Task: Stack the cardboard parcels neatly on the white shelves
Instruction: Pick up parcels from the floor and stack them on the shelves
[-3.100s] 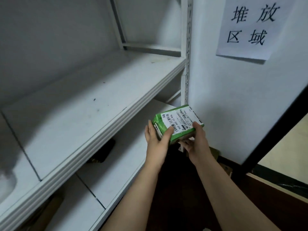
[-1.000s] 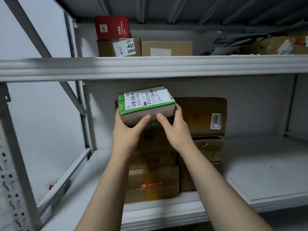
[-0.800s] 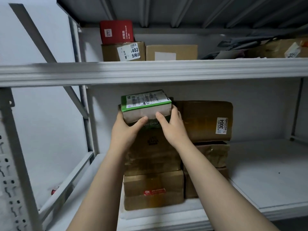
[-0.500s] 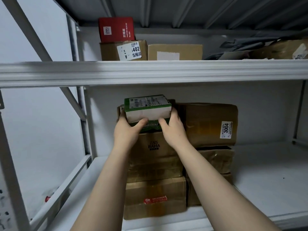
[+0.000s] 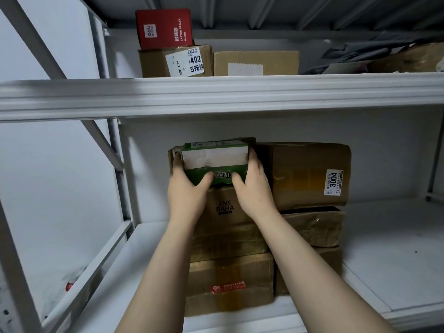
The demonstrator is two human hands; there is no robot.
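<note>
Flanking the green-topped parcel, left hand and right hand grip its ends.

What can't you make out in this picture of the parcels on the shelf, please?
Head view:
- Green-topped box: top label seen edge-on, unreadable.
- Mint carton beneath: lettering partly covered by the left hand, its right end by the right hand.
- Brown parcel, upper shelf: cut off by the right edge.
- Red-and-white item, lower left: blurred, unidentifiable.
</note>
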